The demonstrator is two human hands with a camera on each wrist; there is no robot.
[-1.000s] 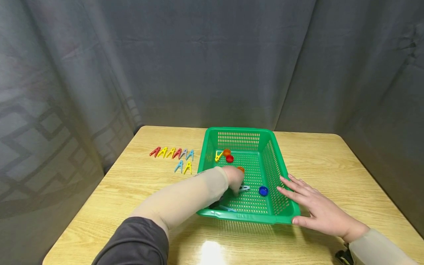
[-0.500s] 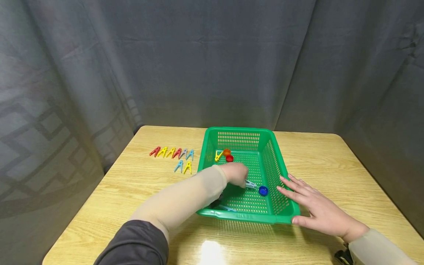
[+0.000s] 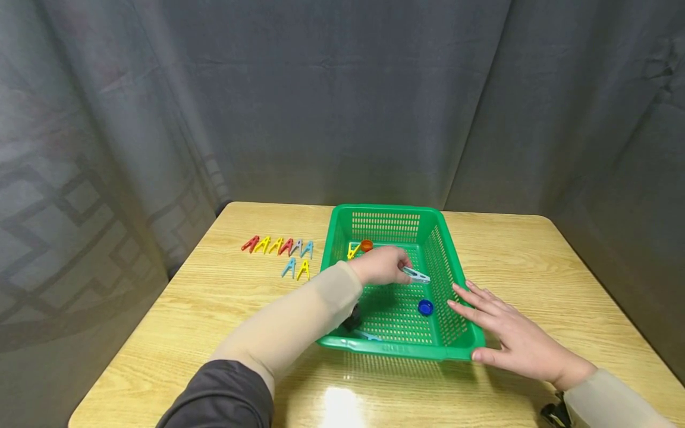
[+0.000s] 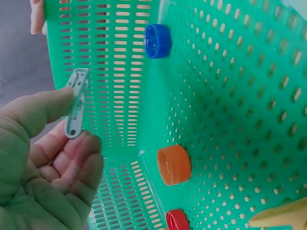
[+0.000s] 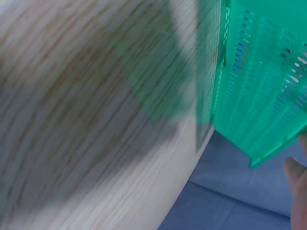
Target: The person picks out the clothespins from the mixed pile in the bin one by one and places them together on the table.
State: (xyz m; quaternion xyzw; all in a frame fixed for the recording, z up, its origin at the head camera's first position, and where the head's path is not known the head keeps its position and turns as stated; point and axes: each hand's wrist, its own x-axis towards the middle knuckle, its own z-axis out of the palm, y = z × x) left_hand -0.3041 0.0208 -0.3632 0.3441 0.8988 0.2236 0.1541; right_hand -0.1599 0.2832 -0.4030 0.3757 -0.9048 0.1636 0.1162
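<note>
My left hand [image 3: 382, 266] pinches a pale grey-blue clothespin [image 3: 417, 275] between thumb and fingers, above the floor of a green plastic basket [image 3: 396, 351]. In the left wrist view the clothespin [image 4: 76, 108] points away from the thumb tip. My right hand [image 3: 508, 339] lies with straight, spread fingers against the basket's right rim. Inside the basket are a blue bottle cap [image 3: 425, 307], an orange cap [image 3: 366, 245], a yellow clothespin [image 3: 352, 251] and a light blue clothespin [image 3: 368, 336]. A red cap [image 4: 177, 219] shows in the left wrist view; my left hand mostly covers it in the head view.
Left of the basket, several red, yellow, grey and blue clothespins [image 3: 275, 245] form a row on the wooden table [image 3: 214, 297]. A blue clothespin [image 3: 289, 268] and a yellow one [image 3: 303, 270] lie in front of it. Grey curtains [image 3: 342, 107] hang behind.
My left hand has picked up the grey-blue clothespin from the basket floor and raised it, moving away from me and to the right. The right hand has stayed in place.
</note>
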